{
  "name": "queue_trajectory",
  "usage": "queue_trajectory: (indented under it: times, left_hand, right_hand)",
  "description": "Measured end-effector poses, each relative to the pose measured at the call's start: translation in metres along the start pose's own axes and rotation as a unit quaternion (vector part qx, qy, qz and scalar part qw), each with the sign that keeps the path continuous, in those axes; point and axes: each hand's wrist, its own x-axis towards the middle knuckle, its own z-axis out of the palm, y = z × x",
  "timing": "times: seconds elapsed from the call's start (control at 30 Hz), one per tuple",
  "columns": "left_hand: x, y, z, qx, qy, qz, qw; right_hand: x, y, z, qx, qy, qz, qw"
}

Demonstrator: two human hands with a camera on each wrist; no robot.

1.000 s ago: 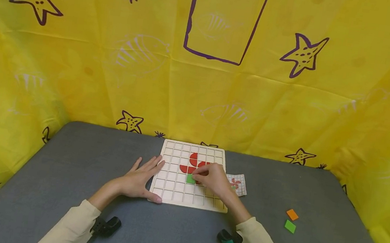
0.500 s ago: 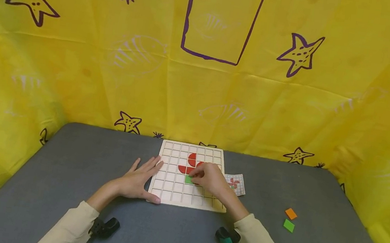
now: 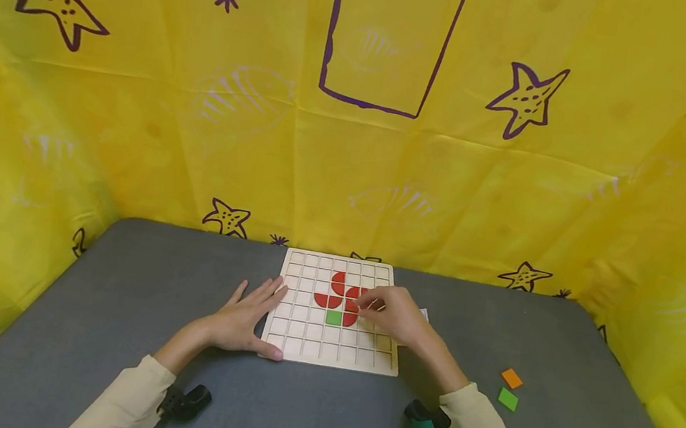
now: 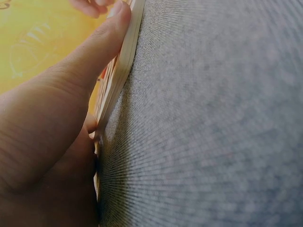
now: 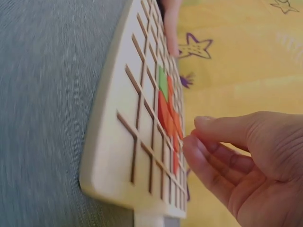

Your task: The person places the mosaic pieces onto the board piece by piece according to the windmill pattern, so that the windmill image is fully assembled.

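Note:
A pale wooden grid board [image 3: 293,345] lies on the dark table. Near its middle, several red quarter-round tiles [image 3: 337,283] form a pinwheel shape, and a green square tile [image 3: 334,318] fills a cell just below. My left hand [image 3: 238,319] rests along the board's left edge with fingers spread, the thumb at the front corner. Over the right half of the board hovers my right hand [image 3: 395,313], thumb and forefinger bent close together with no tile between them. The right wrist view shows these fingertips [image 5: 203,122] apart from the red tiles.
An orange tile [image 3: 512,378] and a green diamond-shaped tile [image 3: 508,399] lie on the table to the right. A small printed card [image 3: 424,314] sits at the board's right edge, mostly hidden by my right hand. Yellow patterned cloth [image 3: 353,136] stands behind and beside the table.
My right hand has let go of the green square tile and moved right, uncovering it and more red tiles while covering most of the card. The left hand stays put.

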Motion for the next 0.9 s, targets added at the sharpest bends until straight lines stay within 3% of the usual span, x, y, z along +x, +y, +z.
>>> queue_trajectory:
  times: [0.13, 0.43, 0.9]
  left_hand:
    - [0.001, 0.001, 0.000, 0.000, -0.001, -0.001, 1.0000]
    - [0.000, 0.002, 0.000, 0.004, -0.004, -0.007, 1.0000]
    - [-0.002, 0.006, -0.002, 0.002, -0.004, -0.014, 0.9999]
  right_hand:
    - [-0.010, 0.003, -0.015, -0.014, 0.012, 0.017, 1.000]
    - [-0.035, 0.025, -0.048, -0.024, 0.025, 0.013, 0.999]
    - [-0.077, 0.064, -0.082, -0.085, 0.056, 0.022, 0.995]
